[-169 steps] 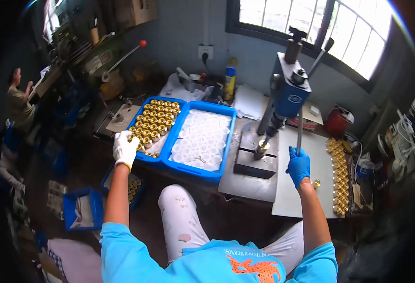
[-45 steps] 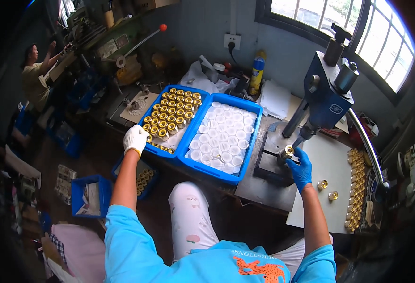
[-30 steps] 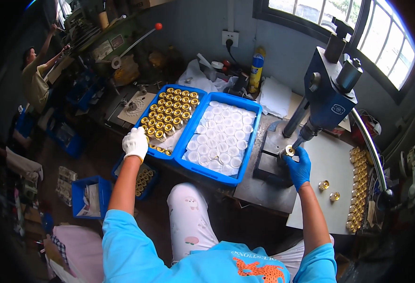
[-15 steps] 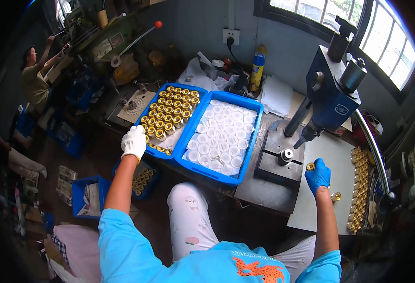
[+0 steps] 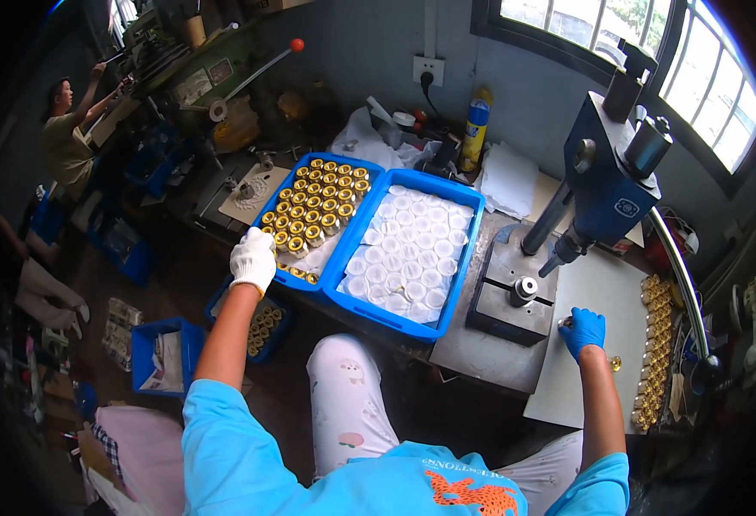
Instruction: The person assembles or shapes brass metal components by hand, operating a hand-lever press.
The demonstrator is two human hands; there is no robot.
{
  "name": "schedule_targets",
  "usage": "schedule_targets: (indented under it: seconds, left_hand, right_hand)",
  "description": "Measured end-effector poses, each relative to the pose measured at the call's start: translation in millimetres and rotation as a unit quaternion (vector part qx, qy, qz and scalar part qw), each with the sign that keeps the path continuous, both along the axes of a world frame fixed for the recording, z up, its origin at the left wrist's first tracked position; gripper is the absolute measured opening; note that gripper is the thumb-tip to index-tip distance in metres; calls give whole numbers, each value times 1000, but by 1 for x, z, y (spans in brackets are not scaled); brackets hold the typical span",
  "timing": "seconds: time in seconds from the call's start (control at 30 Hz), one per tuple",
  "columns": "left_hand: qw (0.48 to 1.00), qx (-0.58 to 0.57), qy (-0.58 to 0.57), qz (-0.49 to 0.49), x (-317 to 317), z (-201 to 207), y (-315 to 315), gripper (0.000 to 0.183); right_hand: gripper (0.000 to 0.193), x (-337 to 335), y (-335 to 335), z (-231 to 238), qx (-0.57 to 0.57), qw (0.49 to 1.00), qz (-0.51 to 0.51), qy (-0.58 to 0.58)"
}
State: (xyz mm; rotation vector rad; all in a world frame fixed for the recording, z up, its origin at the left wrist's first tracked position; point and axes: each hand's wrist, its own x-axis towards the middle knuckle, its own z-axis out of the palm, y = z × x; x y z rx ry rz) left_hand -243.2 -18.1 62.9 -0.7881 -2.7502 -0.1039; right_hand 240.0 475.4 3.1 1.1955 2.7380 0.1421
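The head view has the counter (image 5: 481, 361) running across the scene. On its right half stands the blue press (image 5: 602, 163), its tip hanging above and apart from the fixture below. A pale board (image 5: 559, 387) lies to the right of the press base. To the left, two blue trays sit side by side: the left tray (image 5: 362, 215) carries brass cups (image 5: 313, 196) standing in rows, the right tray (image 5: 382, 316) translucent round caps (image 5: 408, 249). A steel block (image 5: 503, 314) forms a slotted bed under the press. A band of brass pieces (image 5: 656, 353) lines the board's right side.

Of the hands, the white-gloved left hand (image 5: 253, 261) curls at the left tray's near left corner, beside the cups; whether it grips anything cannot be told. The blue-gloved right hand (image 5: 584, 334) is over the board, fingers closed around a metal part (image 5: 566, 322), mostly hidden. A round fixture (image 5: 524, 291) stands upright on the block. One loose brass piece (image 5: 615, 364) lies just right of the right wrist.
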Motion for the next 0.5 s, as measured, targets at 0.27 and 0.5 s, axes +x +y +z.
schedule_targets:
  seconds: [0.27, 0.5]
  left_hand:
    - [992, -77, -4, 98, 26, 21, 30, 38]
    - [974, -170, 27, 149, 3, 3, 41, 19]
  right_hand:
    - [46, 52, -31, 9, 29, 976, 64, 206]
    - [46, 92, -63, 32, -24, 968, 14, 248]
